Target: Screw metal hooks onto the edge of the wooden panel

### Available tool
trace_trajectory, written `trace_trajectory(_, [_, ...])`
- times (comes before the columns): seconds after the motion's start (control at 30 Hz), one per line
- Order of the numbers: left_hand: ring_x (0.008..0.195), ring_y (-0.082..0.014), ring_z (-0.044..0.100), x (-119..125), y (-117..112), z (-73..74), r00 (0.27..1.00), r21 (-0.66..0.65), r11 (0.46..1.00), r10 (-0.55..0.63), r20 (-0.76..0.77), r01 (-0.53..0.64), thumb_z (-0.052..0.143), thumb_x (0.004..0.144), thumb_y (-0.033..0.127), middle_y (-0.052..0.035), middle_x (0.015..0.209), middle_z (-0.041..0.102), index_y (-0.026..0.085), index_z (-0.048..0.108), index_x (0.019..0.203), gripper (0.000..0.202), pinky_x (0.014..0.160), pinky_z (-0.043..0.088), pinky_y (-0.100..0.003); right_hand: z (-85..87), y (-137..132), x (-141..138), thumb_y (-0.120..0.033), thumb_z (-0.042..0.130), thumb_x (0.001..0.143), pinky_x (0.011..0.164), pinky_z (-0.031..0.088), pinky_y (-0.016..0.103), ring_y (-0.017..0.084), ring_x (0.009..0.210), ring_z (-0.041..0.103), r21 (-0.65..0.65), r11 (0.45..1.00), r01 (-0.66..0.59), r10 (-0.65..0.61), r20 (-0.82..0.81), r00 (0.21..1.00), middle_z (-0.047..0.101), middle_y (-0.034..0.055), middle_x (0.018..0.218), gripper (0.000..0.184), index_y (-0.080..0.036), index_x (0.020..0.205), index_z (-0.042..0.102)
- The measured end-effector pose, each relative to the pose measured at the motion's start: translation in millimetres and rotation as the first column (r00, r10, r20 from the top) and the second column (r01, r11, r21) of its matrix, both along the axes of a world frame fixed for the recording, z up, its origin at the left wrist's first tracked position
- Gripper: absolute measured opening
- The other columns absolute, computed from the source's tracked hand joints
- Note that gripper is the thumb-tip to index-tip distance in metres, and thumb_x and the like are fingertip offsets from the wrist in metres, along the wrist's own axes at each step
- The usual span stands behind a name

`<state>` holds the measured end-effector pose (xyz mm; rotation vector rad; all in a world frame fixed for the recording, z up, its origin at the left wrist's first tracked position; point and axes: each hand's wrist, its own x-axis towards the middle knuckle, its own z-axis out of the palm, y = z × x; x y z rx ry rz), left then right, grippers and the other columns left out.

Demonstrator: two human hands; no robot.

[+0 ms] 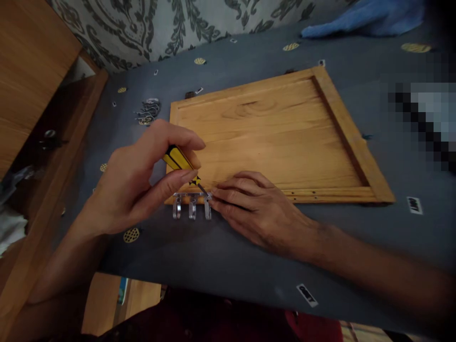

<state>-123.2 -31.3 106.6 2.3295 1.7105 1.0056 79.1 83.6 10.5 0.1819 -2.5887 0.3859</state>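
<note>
My left hand (137, 175) is closed around a screwdriver (180, 159) with a yellow and black handle. Its shaft slants down to the right, and the tip meets the right end of a small metal hook rail (192, 205). Three hooks hang from this rail, which lies along the near edge of a framed wooden panel (263, 142). My right hand (263, 211) rests on the same edge, its fingertips closed at the rail's right end beside the screwdriver tip. Any screw under the tip is too small to make out.
A pile of metal hooks (147, 111) lies beyond my left hand on the dark patterned cloth (242, 266). At the back right is a blue cloth (370, 19). A wooden cabinet (32, 71) borders the left side, and a patterned wall (199, 23) stands behind.
</note>
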Motion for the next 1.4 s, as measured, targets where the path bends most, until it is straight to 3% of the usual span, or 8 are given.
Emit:
trace_trajectory(0.1, [0.087,-0.0193,0.064,20,2,-2.6,0.944,-0.101,0.995,0.058,0.326,-0.026,0.056,0.089,0.017,-0.0052,0.095,0.063,0.021,0.060,0.107,0.018,0.078,0.053,-0.033,0.2,0,0,-0.019,0.044,0.099,0.094,0.048,0.043,0.022,0.104,0.062,0.018,1.000,0.008,-0.007,-0.017,1.000,0.073,0.0057,0.112,0.027,-0.016,0.109,0.069])
trace_trajectory(0.2, [0.075,-0.0165,0.056,40,8,-6.7,0.700,-0.131,0.991,0.097,0.708,-0.004,0.060,0.087,0.020,-0.0020,0.079,0.053,0.020,0.058,0.089,0.003,0.076,0.050,-0.035,0.0,-1,0,-0.018,0.046,0.099,0.093,0.048,0.042,0.022,0.102,0.063,0.027,0.999,0.018,-0.017,-0.059,0.998,0.074,0.0045,0.109,0.025,-0.015,0.107,0.070])
trace_trajectory(0.4, [0.042,-0.0066,0.022,52,30,-5.6,0.409,-0.105,0.994,0.085,0.909,0.026,0.064,0.085,0.033,0.0059,0.050,0.025,0.019,0.041,0.059,0.037,0.042,0.023,-0.024,-0.7,0,-2,-0.019,0.044,0.099,0.092,0.047,0.042,0.023,0.101,0.063,0.030,1.000,0.007,-0.005,-0.066,0.998,0.075,0.0048,0.106,0.027,-0.015,0.105,0.070])
trace_trajectory(0.73, [0.031,-0.0034,0.005,52,46,1.0,0.375,-0.187,0.942,0.072,0.924,0.279,0.028,0.101,0.028,0.0086,0.045,0.012,0.020,0.039,0.063,0.041,0.031,0.016,-0.016,-0.9,1,-1,-0.020,0.044,0.100,0.094,0.048,0.044,0.024,0.105,0.062,0.004,1.000,-0.025,0.026,-0.042,0.999,0.073,0.0063,0.108,0.028,-0.013,0.109,0.069])
trace_trajectory(0.93, [0.032,-0.0052,0.020,46,33,5.5,0.564,-0.327,0.826,0.013,0.825,0.460,0.046,0.094,0.020,0.0093,0.045,0.025,0.024,0.063,0.094,0.017,0.040,0.028,-0.020,-2.4,-1,-2,-0.019,0.042,0.100,0.098,0.045,0.046,0.024,0.105,0.060,-0.014,1.000,-0.010,0.010,-0.007,1.000,0.072,0.0079,0.113,0.030,-0.013,0.116,0.067])
trace_trajectory(1.17, [0.057,-0.0122,0.047,58,33,7.5,0.632,-0.239,0.963,0.110,0.767,0.122,0.041,0.098,0.020,0.0013,0.065,0.050,0.020,0.060,0.098,0.020,0.060,0.040,-0.025,-3.9,1,-1,-0.020,0.044,0.100,0.097,0.045,0.044,0.024,0.104,0.061,0.002,1.000,-0.016,0.016,-0.032,0.999,0.073,0.0061,0.108,0.028,-0.013,0.110,0.069])
trace_trajectory(1.27, [0.056,-0.0113,0.042,62,36,6.2,0.552,-0.110,0.994,0.101,0.828,-0.015,0.038,0.097,0.014,0.0015,0.064,0.044,0.016,0.058,0.091,0.021,0.057,0.039,-0.025,-4.2,2,-1,-0.020,0.045,0.099,0.096,0.046,0.044,0.024,0.104,0.061,-0.008,0.999,-0.034,0.033,-0.039,0.999,0.073,0.0066,0.106,0.027,-0.012,0.109,0.069])
trace_trajectory(1.4, [0.041,-0.0065,0.021,66,40,5.4,0.417,-0.089,0.995,0.062,0.907,0.045,0.035,0.097,0.009,0.0061,0.052,0.026,0.015,0.056,0.082,0.026,0.041,0.020,-0.019,-4.4,2,-1,-0.019,0.046,0.099,0.096,0.047,0.043,0.024,0.103,0.061,-0.006,1.000,-0.026,0.026,-0.041,0.999,0.073,0.0066,0.106,0.025,-0.012,0.108,0.069])
